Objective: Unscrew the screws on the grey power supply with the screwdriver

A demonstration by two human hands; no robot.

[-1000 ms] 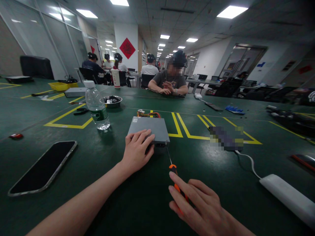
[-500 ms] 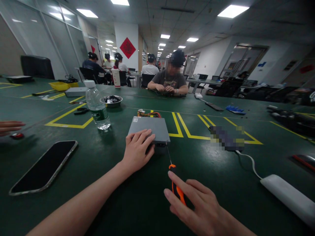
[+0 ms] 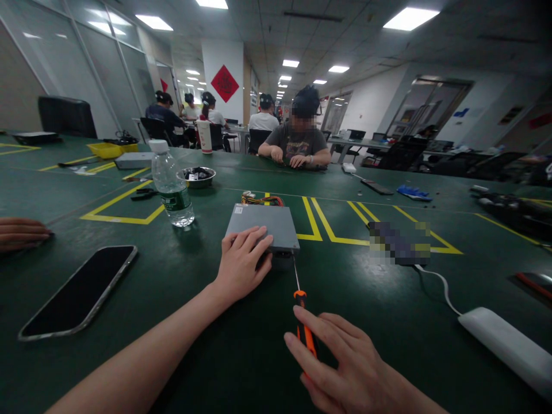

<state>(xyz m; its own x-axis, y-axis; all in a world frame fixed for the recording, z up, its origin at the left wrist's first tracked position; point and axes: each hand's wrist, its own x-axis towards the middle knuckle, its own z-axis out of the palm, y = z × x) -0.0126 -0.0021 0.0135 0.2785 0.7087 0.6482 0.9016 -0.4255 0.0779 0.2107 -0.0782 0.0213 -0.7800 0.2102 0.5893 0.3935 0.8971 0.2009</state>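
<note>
A grey computer power supply (image 3: 276,223) lies on the green table in front of me, its coloured cable bundle (image 3: 261,199) at the far side. My left hand (image 3: 244,261) holds it, fingers spread over the near left part of its top and the thumb at the near edge, partly hidden. My right hand (image 3: 340,356) has an orange and black screwdriver (image 3: 301,305) between thumb and fingers. The screwdriver's thin shaft points away from me, and its tip meets the near right corner of the power supply. Whether it sits in a screw is too small to tell.
Left of the power supply stand a water bottle (image 3: 172,184) and a metal bowl (image 3: 198,177) of dark parts. A phone (image 3: 80,290) lies near left, beyond it another person's hand (image 3: 21,234). At right are a white power bank (image 3: 504,342) and cable. Someone sits opposite (image 3: 297,135).
The screwdriver's handle has swung slightly left and turned in my right fingers. My left hand stays put. At far left the other person's hand has come down over a red object.
</note>
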